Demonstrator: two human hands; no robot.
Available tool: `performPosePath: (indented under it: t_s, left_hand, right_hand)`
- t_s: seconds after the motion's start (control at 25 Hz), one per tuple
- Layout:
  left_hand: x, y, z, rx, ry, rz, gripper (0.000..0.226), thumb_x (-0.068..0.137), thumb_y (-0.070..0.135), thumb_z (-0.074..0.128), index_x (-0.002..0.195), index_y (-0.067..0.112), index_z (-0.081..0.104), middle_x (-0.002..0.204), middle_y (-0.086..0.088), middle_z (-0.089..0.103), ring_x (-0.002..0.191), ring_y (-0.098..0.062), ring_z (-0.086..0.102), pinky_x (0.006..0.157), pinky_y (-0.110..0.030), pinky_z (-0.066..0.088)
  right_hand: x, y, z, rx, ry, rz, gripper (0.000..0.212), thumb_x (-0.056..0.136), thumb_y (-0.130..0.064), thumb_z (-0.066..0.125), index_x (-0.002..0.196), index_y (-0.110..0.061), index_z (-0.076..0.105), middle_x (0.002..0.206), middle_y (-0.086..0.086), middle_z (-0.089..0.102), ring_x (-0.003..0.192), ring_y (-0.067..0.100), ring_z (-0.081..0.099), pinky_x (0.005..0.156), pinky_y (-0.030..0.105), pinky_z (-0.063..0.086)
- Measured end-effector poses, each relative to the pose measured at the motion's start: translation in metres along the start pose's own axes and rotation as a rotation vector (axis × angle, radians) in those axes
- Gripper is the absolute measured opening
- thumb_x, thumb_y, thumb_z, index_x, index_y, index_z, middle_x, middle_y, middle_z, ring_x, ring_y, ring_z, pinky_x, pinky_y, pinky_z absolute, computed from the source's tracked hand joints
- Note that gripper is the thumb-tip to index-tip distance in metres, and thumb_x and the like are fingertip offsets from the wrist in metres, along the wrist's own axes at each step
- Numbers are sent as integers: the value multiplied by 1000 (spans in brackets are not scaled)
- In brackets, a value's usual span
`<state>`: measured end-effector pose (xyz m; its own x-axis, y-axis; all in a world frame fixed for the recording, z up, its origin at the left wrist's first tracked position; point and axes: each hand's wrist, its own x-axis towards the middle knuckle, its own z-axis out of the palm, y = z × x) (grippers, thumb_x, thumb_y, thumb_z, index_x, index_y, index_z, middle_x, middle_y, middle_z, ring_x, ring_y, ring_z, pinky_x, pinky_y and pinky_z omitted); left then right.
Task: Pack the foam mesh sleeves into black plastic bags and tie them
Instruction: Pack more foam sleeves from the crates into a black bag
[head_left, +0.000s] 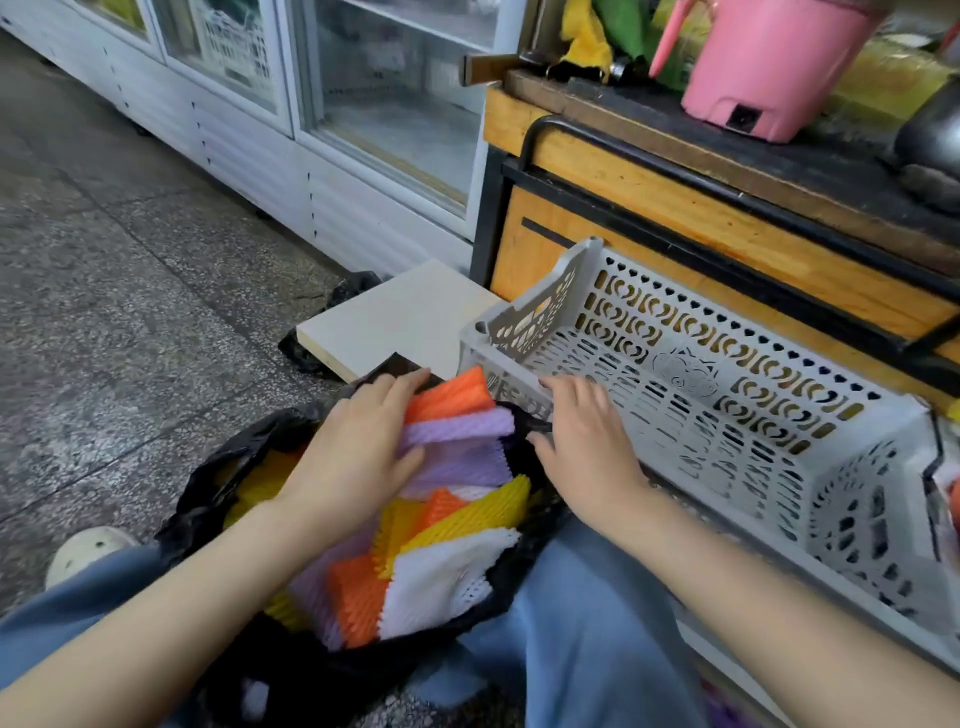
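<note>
While my left hand (358, 452) is pressing flat-fingered on the springy foam mesh sleeves (483, 512) overfilling the black bag (218, 467), right hand (587, 441) lying open at its rim, I am risking them springing out.

Two hands, the left hand (358, 457) and the right hand (587, 441), are resting at one black plastic bag (208, 483) holding foam mesh sleeves (457, 561) in four colours, too overlapped to count. One grey perforated crate (691, 364) is sitting right of the right hand; one white board (395, 317) is lying beyond both.

Glossy black plastic bag (208, 483), ridged foam sleeves (457, 467)
</note>
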<state>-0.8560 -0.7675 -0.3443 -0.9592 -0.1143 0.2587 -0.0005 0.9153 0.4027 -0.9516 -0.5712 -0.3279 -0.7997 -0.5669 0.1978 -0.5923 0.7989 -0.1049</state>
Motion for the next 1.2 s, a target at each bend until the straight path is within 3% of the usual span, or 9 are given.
performPosePath:
  t_s: [0.16,0.44,0.56,0.64,0.84,0.92,1.0,1.08,1.2]
  left_hand:
    - [-13,-20,19,254,-128,93,51,71,37,75,115,18,57,95,-3,59,87,-29,63,71,-39,48]
    - [-25,-27,22,355,-302,-93,45,99,43,32,138,22,33,123,-1,45,119,-21,44,97,-35,34]
    - [-27,-23,20,161,-105,-46,45,96,45,35,133,20,40,116,-3,49,107,-26,55,86,-38,46]
    - [-28,-21,18,119,49,119,46,91,42,39,130,20,45,113,-4,53,96,-27,58,76,-41,51]
    - [-34,-33,21,403,0,293,63,73,11,66,131,28,49,112,4,61,84,-21,57,62,-33,44]
    - [-37,-39,23,410,-101,227,70,76,8,66,138,29,44,123,4,59,94,-23,58,69,-34,44]
    - [-38,-41,27,282,-321,59,53,96,31,43,147,34,27,145,8,41,121,-22,46,92,-36,39]
    - [-40,-36,30,80,-548,-109,56,95,58,17,148,38,18,153,9,28,137,-20,31,110,-37,26]
    - [-39,-23,32,10,-633,-164,66,88,70,17,147,41,13,155,3,24,141,-22,23,115,-39,18]
  right_hand:
    - [-6,6,12,-149,192,-244,51,61,7,74,108,-8,62,102,7,60,94,25,59,78,34,51]
    - [-26,6,9,-101,-60,-19,35,93,-18,54,125,-14,43,116,2,50,98,18,57,70,23,42]
    - [-26,6,2,240,-191,167,14,94,-27,54,95,-15,61,87,-2,66,77,14,62,67,28,44]
    - [-22,5,-8,465,-135,204,25,93,-27,55,70,-19,61,64,-8,63,60,10,58,64,28,43]
    - [-5,-6,-53,581,132,155,27,94,-29,54,72,-15,64,60,-2,64,45,2,52,54,10,40]
    - [-1,-5,-56,554,109,159,29,94,-30,53,73,-14,64,60,-1,64,35,2,45,46,11,37]
    - [-2,-2,-49,566,13,199,28,95,-28,53,77,-13,66,61,-2,65,35,2,46,42,12,40]
    - [-7,2,-38,611,-102,270,25,96,-24,52,85,-9,68,67,-2,67,48,10,59,49,21,50]
    - [-13,8,-26,647,-177,308,19,96,-21,51,98,-10,67,69,-4,66,65,18,64,63,31,56]
